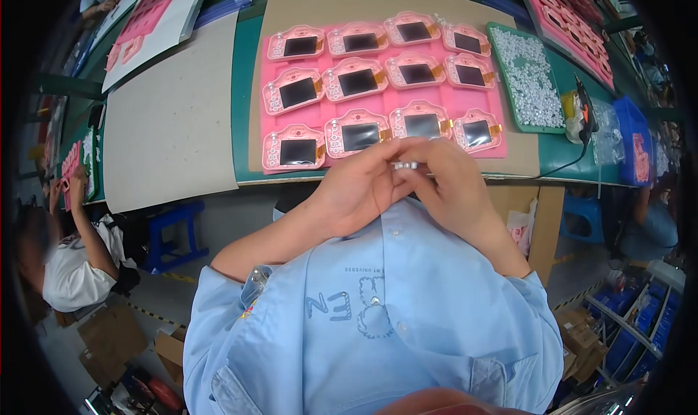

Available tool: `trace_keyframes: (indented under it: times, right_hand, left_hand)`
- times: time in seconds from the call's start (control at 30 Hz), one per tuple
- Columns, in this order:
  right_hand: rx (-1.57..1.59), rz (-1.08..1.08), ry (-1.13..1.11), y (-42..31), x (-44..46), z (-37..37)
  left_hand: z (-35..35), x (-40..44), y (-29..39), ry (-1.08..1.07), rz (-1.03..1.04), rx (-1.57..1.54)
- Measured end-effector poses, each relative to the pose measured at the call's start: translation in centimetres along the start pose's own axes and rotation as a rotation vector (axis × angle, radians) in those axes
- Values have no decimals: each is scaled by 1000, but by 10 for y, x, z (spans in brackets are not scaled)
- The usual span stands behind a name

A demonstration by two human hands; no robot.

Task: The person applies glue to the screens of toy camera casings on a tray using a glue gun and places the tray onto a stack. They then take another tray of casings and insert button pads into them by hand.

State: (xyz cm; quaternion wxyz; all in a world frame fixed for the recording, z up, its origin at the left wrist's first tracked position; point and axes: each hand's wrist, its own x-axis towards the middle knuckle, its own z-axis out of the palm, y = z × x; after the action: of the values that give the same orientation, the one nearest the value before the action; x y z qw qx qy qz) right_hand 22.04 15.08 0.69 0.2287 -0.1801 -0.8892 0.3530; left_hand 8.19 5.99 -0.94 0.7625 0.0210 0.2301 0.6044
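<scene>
My left hand (358,186) and my right hand (454,186) meet at the table's near edge, in front of my chest. Between their fingers are small whitish pieces (405,166), held mostly by the curled fingers; their exact shape is too small to tell. Just beyond the hands, pink casings with dark screens (358,83) lie in three rows on a pink mat (327,113). The front-row casing (422,124) is nearest to my fingertips. To the right of the rows sits a green tray (518,118) full of small whitish translucent parts (525,73).
A corded tool (584,106), a clear plastic bag (607,142) and a blue bin (624,117) stand at the right. Grey board (171,117) covers the left tabletop. A co-worker (80,262) sits at far left near a blue stool (174,233).
</scene>
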Motion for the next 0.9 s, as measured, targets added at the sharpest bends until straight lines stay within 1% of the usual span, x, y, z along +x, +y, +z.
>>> trace_keyframes:
  times: [0.07, 0.1, 0.17, 0.2, 0.27, 0.33, 0.4, 0.5, 0.57, 0.6, 0.7, 0.8, 0.9]
  right_hand:
    - [81, 51, -25, 2, -8, -7]
    - [124, 77, -42, 4, -12, -11]
    - [154, 105, 37, 9, -16, -21]
    - [170, 117, 77, 13, -17, -27]
    - [-32, 74, 312, 30, -14, -46]
    - [-17, 166, 581, 72, -12, -67]
    - [-153, 91, 755, 98, 0, -97]
    - [-212, 270, 807, 128, 16, -121]
    - [-640, 286, 598, 174, 8, -133]
    - [-852, 287, 485, 176, 9, -133]
    - [-543, 464, 581, 167, -4, -137]
    - [-542, 485, 819, 172, -26, -161]
    - [-482, 614, 1061, 198, -58, -198]
  left_hand:
    - [2, 0, -1, -7, -11, 72]
    - [1, 0, -3, 10, -50, 92]
    - [-3, 0, -8, 48, -123, 131]
    - [-6, 0, -9, 13, -156, 196]
    - [-9, 1, -9, -62, -222, 327]
    - [-9, -1, -9, -74, -232, 493]
    - [-7, -4, -7, -83, -239, 613]
    - [-4, -9, -3, -86, -227, 693]
    - [-6, -12, -3, -94, -211, 705]
    - [-6, -13, -2, -83, -203, 705]
    - [-9, -17, 2, -65, -175, 699]
    - [-10, -18, 7, -69, -151, 697]
    - [-11, -15, 9, -83, -148, 699]
